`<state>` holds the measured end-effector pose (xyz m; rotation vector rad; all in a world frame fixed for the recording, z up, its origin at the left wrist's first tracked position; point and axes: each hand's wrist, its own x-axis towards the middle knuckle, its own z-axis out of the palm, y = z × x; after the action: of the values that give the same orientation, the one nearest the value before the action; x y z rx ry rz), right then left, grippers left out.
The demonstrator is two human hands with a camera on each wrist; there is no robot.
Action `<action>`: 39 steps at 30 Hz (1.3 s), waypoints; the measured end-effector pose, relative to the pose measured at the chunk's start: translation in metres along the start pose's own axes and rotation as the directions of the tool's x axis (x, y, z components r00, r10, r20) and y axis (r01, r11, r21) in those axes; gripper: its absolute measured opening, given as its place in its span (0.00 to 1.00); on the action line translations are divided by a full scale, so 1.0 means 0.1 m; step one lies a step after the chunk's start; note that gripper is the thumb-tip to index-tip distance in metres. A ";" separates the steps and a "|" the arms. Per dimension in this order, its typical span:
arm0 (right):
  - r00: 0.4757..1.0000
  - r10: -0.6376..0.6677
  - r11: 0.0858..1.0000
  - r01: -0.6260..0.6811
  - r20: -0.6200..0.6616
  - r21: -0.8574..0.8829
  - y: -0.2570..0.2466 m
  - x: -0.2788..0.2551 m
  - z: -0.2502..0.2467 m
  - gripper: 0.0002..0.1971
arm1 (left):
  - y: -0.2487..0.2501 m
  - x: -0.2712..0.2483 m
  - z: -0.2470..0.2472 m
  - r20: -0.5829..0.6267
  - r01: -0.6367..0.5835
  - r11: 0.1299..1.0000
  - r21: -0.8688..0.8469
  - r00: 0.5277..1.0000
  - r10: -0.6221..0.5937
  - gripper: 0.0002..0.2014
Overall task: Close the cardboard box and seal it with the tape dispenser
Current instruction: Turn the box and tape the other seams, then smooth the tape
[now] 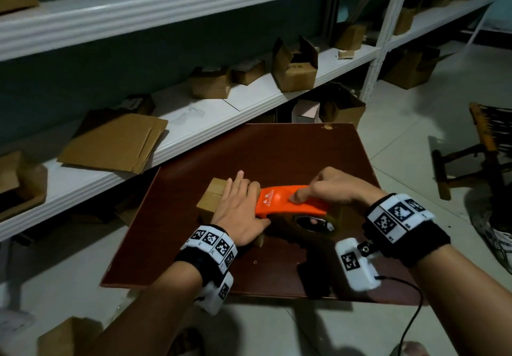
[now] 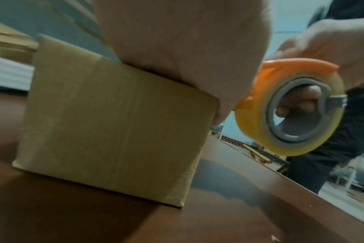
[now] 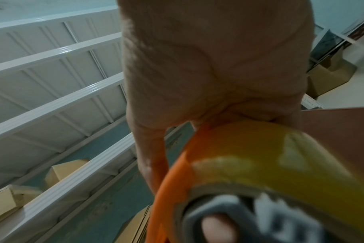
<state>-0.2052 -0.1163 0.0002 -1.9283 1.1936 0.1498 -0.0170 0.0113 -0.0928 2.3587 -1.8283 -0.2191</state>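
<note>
A small closed cardboard box (image 1: 211, 199) (image 2: 106, 125) sits on a dark brown board (image 1: 279, 156). My left hand (image 1: 240, 206) lies flat on the box top with straight fingers, pressing it down. My right hand (image 1: 325, 189) grips an orange tape dispenser (image 1: 288, 202) (image 2: 280, 105) (image 3: 249, 172), forefinger laid along its orange top and fingers curled through the roll's grey core (image 2: 297, 111). The dispenser's front end meets the box's right edge beside my left hand. The yellowish tape roll (image 2: 254, 125) hangs just above the board.
White shelving (image 1: 194, 123) with several cardboard boxes and flattened cartons (image 1: 113, 142) runs behind and to the left. A wooden chair (image 1: 482, 150) stands at the right on the tiled floor. A cable trails from my right wrist band.
</note>
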 end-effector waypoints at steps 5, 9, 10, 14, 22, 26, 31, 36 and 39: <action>0.999 0.009 0.999 -0.010 0.053 0.030 0.02 0.00 0.01 0.26 | 0.00 -0.01 0.00 -0.006 -0.013 1.000 0.007 1.000 0.013 0.47; 0.999 0.011 0.999 -0.013 0.039 0.049 0.01 -0.02 0.06 0.29 | -0.03 -0.01 0.02 0.002 -0.025 1.000 0.015 1.000 0.025 0.54; 0.999 0.015 0.999 -0.017 0.034 0.051 0.01 0.00 0.07 0.30 | -0.03 -0.02 0.03 0.002 -0.025 0.999 0.032 1.000 0.025 0.56; 1.000 0.017 0.998 -0.018 0.025 0.061 0.01 0.03 0.10 0.34 | -0.02 -0.01 0.06 -0.024 -0.023 0.998 0.058 0.999 0.024 0.54; 0.998 0.058 0.996 -0.057 -0.014 0.061 -0.02 0.05 0.11 0.37 | -0.04 0.01 0.07 -0.020 -0.018 0.999 0.029 1.000 0.018 0.52; 0.999 0.046 0.997 -0.045 -0.015 0.070 -0.03 0.00 0.09 0.31 | -0.04 0.01 0.08 -0.028 -0.019 0.999 0.028 0.999 0.020 0.51; 0.999 0.037 0.998 -0.036 -0.027 0.042 -0.02 0.01 0.09 0.28 | -0.05 0.02 0.08 -0.022 -0.024 1.000 0.012 0.999 0.024 0.52; 0.999 0.033 0.998 -0.033 -0.014 0.058 -0.04 -0.02 0.08 0.28 | -0.05 0.01 0.08 -0.025 -0.019 1.000 0.009 1.000 0.019 0.52; 1.000 0.027 0.998 -0.026 -0.016 0.059 -0.03 0.00 0.08 0.29 | -0.06 0.02 0.09 -0.033 -0.023 1.000 0.012 0.999 0.023 0.51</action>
<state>-0.2010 -0.1103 -0.0030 -1.8669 1.2219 0.1118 -0.0128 0.0109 -0.1025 2.3331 -1.8460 -0.1657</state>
